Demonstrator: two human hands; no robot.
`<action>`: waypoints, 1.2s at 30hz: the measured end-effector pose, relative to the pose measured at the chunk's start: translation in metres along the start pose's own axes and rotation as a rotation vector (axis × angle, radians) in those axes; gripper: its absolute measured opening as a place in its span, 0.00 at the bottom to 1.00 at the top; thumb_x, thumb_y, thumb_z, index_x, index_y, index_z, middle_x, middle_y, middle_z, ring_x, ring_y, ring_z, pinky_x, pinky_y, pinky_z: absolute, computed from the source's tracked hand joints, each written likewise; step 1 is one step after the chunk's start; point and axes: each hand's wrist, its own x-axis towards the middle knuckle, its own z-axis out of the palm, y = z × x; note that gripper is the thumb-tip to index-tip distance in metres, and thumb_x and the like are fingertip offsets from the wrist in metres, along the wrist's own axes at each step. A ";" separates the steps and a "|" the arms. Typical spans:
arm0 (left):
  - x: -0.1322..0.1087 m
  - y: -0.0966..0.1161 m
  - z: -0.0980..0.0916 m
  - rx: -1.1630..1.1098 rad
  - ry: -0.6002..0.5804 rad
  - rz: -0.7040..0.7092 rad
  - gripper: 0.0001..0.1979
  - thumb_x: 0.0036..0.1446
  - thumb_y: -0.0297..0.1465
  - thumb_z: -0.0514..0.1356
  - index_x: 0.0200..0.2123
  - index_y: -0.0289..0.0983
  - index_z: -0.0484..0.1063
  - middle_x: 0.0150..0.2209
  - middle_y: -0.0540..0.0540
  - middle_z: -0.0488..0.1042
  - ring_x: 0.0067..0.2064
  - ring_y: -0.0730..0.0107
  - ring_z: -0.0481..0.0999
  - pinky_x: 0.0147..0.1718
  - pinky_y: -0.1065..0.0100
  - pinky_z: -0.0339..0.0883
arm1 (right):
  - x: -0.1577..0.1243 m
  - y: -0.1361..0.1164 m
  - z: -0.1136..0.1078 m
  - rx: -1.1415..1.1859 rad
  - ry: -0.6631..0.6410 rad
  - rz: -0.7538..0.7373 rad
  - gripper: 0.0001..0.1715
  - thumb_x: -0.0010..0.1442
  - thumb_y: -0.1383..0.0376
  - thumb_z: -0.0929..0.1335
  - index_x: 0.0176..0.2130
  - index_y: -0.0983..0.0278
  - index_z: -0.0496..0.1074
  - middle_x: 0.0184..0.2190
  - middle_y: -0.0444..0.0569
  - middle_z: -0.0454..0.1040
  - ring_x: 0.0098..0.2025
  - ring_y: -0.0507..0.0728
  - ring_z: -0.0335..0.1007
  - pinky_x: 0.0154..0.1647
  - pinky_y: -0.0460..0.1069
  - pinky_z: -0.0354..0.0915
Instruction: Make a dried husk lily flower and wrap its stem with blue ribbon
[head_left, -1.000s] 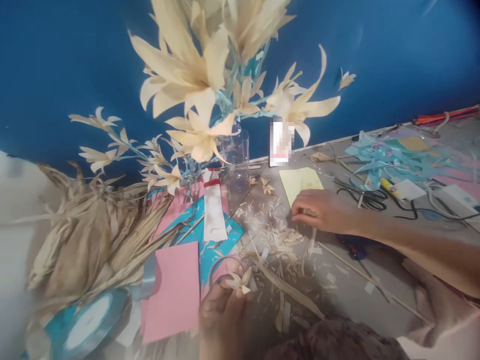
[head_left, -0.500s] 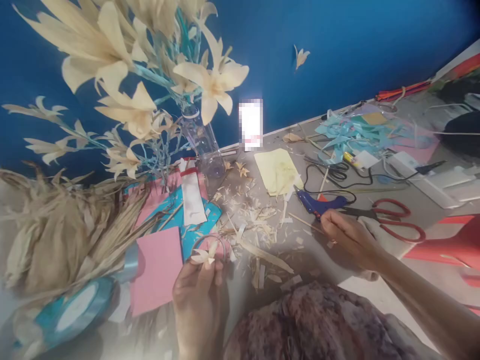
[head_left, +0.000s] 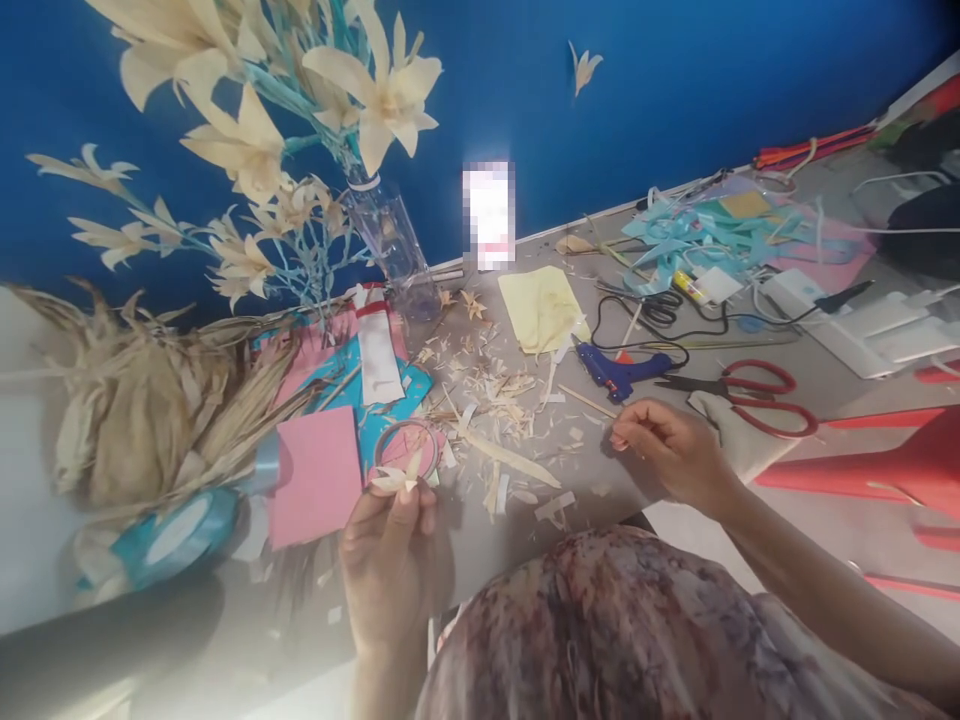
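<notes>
Small husk flower (head_left: 395, 482) in left hand (head_left: 390, 565) grip; right hand (head_left: 670, 452) grip narrow, contents unclear

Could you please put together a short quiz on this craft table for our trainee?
1. True or false: the left hand holds a small cream flower.
2. Which tool lies nearest the right hand? A) blue glue gun B) stapler C) hammer
3. Fill in the blank: the scissors just right of the glue gun have ___ handles.
Key: 1 true; 2 A; 3 red.
</notes>
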 end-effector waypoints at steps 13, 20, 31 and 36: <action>-0.017 -0.003 0.000 0.003 -0.049 0.017 0.10 0.51 0.33 0.72 0.29 0.37 0.75 0.24 0.51 0.74 0.23 0.78 0.67 0.27 0.72 0.64 | 0.004 -0.019 0.058 -0.405 -0.581 -0.693 0.06 0.66 0.71 0.66 0.42 0.62 0.72 0.38 0.50 0.77 0.43 0.59 0.67 0.40 0.50 0.61; -0.019 -0.013 0.001 -0.066 -0.129 -0.088 0.11 0.53 0.35 0.71 0.29 0.36 0.74 0.24 0.52 0.71 0.22 0.80 0.63 0.25 0.74 0.61 | 0.009 -0.020 0.067 -0.336 -0.513 -0.683 0.09 0.65 0.73 0.65 0.38 0.62 0.73 0.33 0.48 0.76 0.39 0.57 0.67 0.38 0.49 0.59; -0.016 -0.028 0.004 0.106 -0.079 0.008 0.13 0.47 0.36 0.74 0.28 0.37 0.75 0.23 0.52 0.75 0.22 0.79 0.67 0.27 0.73 0.64 | 0.008 -0.015 0.081 -0.414 -0.556 -0.710 0.05 0.67 0.67 0.67 0.41 0.62 0.74 0.33 0.49 0.76 0.39 0.58 0.67 0.38 0.50 0.60; -0.014 -0.035 -0.003 0.148 -0.113 0.037 0.10 0.50 0.35 0.72 0.31 0.37 0.77 0.24 0.51 0.76 0.24 0.76 0.69 0.27 0.71 0.64 | 0.009 -0.019 0.078 -0.300 -0.491 -0.691 0.08 0.63 0.72 0.66 0.39 0.61 0.73 0.34 0.49 0.77 0.39 0.58 0.67 0.40 0.51 0.61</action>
